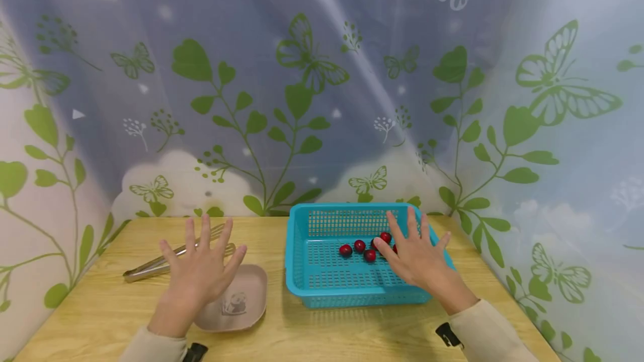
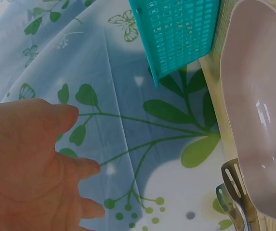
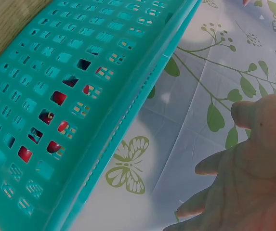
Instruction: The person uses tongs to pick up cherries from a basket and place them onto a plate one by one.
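Note:
My left hand (image 1: pixel 198 272) is held up with its fingers spread, over the pink plate (image 1: pixel 254 295) and the metal tongs (image 1: pixel 146 270) in the head view. Nothing is in its grasp. The plate is a rounded square with a grey panda print. My right hand (image 1: pixel 415 256), also spread and holding nothing, overlaps the right side of the blue plastic basket (image 1: pixel 359 295). Several dark red cherries (image 1: pixel 369 256) lie on the basket's floor, some hidden behind that hand. In the right wrist view, red cherries (image 3: pixel 59 98) show through the holes of the basket wall.
A light wooden table (image 1: pixel 322 337) carries the plate, tongs and basket. Behind it and at both sides hangs a curtain (image 1: pixel 322 99) printed with green leaves and butterflies. The basket stands at the table's back, right of the plate.

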Action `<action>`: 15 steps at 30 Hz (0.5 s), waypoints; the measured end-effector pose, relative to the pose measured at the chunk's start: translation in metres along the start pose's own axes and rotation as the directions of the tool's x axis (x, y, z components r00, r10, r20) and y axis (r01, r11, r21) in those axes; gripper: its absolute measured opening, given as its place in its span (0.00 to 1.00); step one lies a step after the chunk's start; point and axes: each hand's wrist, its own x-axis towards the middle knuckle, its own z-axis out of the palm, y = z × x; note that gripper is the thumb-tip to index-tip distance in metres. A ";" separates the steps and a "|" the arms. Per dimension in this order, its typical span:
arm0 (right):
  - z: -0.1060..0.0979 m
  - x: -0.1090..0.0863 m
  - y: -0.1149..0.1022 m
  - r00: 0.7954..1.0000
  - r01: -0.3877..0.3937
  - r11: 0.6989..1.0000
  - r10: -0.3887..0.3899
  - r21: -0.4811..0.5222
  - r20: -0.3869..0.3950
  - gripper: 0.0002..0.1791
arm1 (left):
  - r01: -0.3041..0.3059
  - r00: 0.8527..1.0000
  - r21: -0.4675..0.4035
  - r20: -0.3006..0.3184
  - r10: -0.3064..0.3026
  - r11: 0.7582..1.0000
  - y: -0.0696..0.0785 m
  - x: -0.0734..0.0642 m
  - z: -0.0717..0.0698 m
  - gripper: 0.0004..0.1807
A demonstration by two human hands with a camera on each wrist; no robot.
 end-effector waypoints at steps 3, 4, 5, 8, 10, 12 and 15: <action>0.000 0.000 -0.001 1.000 -0.002 1.000 0.002 -0.004 -0.001 0.45 | 0.001 1.000 0.002 0.003 -0.001 1.000 0.000 0.001 0.001 0.43; 0.000 0.000 -0.001 1.000 -0.002 1.000 0.002 -0.006 -0.002 0.45 | 0.002 1.000 0.003 0.003 -0.002 1.000 0.000 0.001 0.001 0.43; 0.000 -0.001 -0.001 1.000 -0.002 1.000 0.002 -0.007 -0.002 0.45 | 0.002 1.000 0.003 0.003 -0.002 1.000 0.000 0.001 0.001 0.44; 0.000 -0.001 -0.001 1.000 -0.003 1.000 0.003 -0.009 -0.001 0.44 | 0.004 1.000 0.004 0.001 -0.004 1.000 0.001 0.001 0.001 0.43; 0.000 -0.001 -0.001 1.000 -0.002 1.000 0.002 -0.008 -0.002 0.44 | 0.004 1.000 0.008 -0.001 -0.004 1.000 0.001 0.001 0.001 0.43; -0.001 -0.001 -0.001 1.000 -0.004 1.000 0.004 -0.003 -0.002 0.43 | 0.002 1.000 0.007 -0.007 -0.002 1.000 0.002 0.002 0.001 0.42; -0.002 -0.002 0.000 1.000 -0.004 1.000 0.004 0.008 -0.009 0.43 | 0.002 1.000 0.008 -0.012 -0.002 1.000 0.002 0.002 0.000 0.42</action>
